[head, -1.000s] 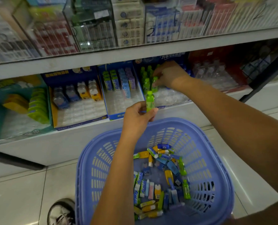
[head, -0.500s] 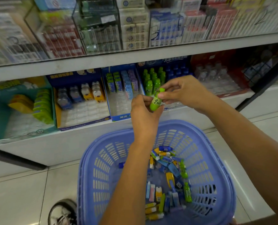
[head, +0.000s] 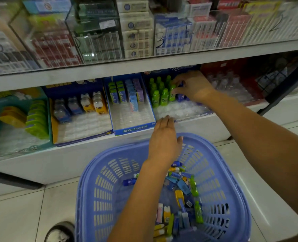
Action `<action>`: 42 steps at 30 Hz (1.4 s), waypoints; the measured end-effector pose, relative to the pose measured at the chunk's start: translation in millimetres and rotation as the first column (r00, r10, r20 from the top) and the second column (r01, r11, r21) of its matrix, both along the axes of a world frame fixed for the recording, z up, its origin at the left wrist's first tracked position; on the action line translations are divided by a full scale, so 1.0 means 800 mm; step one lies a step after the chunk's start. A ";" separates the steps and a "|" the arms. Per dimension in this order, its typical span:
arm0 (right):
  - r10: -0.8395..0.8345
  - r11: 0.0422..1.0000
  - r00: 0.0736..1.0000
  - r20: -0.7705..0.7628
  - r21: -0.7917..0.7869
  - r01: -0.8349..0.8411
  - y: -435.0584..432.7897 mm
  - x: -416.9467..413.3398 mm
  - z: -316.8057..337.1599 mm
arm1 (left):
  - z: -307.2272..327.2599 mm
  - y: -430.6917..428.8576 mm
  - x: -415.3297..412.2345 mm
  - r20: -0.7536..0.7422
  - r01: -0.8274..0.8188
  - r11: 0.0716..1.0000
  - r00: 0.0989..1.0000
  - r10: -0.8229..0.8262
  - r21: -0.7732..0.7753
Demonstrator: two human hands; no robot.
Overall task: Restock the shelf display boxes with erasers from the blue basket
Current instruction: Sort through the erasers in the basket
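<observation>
Half a second ago both your hands met on the green bottle-shaped eraser point(head: 172, 97) above the blue basket point(head: 85, 173). Now your right hand point(head: 194, 86) alone has it, fingertips pinched on its top as it stands upright in the display box point(head: 181, 110) on the lower shelf, at the right end of the front row of green ones. Your left hand point(head: 164, 138) has let go and hovers over the basket's far rim with fingers straight and together, holding nothing, while the loose erasers point(head: 183, 189) lie heaped in the basket's bottom beside your left forearm.
</observation>
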State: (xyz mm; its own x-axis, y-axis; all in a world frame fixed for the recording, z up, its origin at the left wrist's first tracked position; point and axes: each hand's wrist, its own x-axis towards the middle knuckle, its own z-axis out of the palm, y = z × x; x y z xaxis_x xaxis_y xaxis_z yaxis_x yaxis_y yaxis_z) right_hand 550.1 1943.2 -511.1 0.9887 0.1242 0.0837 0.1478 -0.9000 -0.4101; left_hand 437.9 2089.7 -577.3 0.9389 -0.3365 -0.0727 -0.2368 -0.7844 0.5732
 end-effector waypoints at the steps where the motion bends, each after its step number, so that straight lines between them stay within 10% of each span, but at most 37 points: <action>1: 0.016 0.999 1.000 -0.016 -0.032 -0.017 -0.002 0.004 0.002 | 0.000 0.000 0.001 -0.004 0.004 1.000 1.000 -0.004 0.006; 12: 0.028 0.980 0.989 -0.147 -0.192 -0.057 0.001 0.007 0.011 | -0.003 0.002 0.003 0.014 0.022 1.000 1.000 -0.022 0.022; 17: 0.021 0.976 0.999 0.047 -0.218 -0.011 0.010 -0.032 0.023 | -0.013 0.000 -0.022 0.205 -0.076 0.927 0.966 0.161 -0.368; 21: 0.136 0.974 0.954 -0.267 -0.141 -0.178 0.020 -0.103 0.003 | -0.074 0.004 -0.038 -0.199 0.036 0.993 0.978 -0.058 -0.113; 26: 0.053 0.811 0.552 -0.832 -0.286 -0.510 0.035 -0.190 -0.137 | -0.171 0.016 -0.107 -0.727 0.626 0.777 0.567 -0.388 0.073; 34: -0.039 0.661 0.382 -0.923 -0.310 -0.683 0.016 -0.265 -0.284 | -0.220 0.025 -0.145 -0.769 0.599 0.795 0.552 -0.324 0.096; 42: 0.068 0.856 0.413 -0.908 -0.159 -0.491 0.013 -0.240 -0.284 | -0.233 0.027 -0.132 -0.705 0.218 0.972 0.677 -0.214 -0.086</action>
